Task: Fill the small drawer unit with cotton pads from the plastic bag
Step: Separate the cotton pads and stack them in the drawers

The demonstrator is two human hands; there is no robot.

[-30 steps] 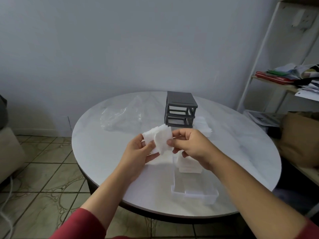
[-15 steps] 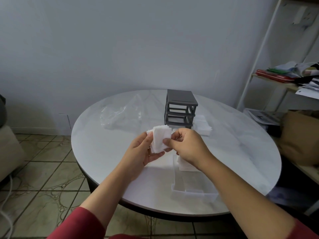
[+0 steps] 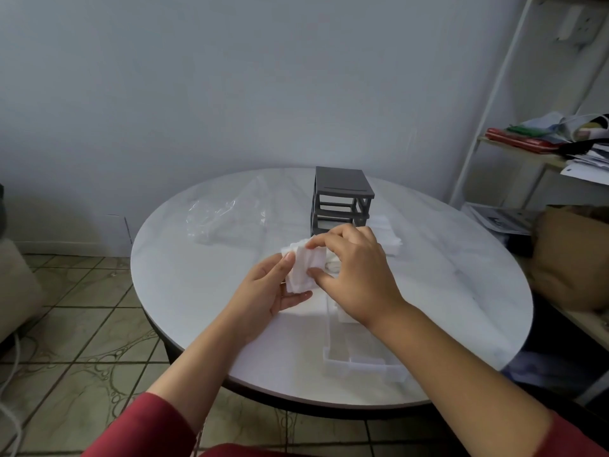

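Nearest the camera, two red sleeves reached in over the near edge of the round white table. A clear drawer lay on the table close to that edge, under the right forearm, its front wall toward the person; what it held could not be made out. Beyond the drawer, above the table's middle, both hands met on a small stack of pads. The left hand cupped the stack from below and from the left, thumb pressed to its face. The right hand pinched the stack's right edge between thumb and fingertips, so both hands were closed on the pads. More white pads lay on the table past the right hand, beside the unit. The grey unit stood upright behind the hands, its open frame showing bare slots. The crumpled clear bag lay flat on the table, left of the unit and apart from it. Farthest off, right of the table, a white shelf held papers.
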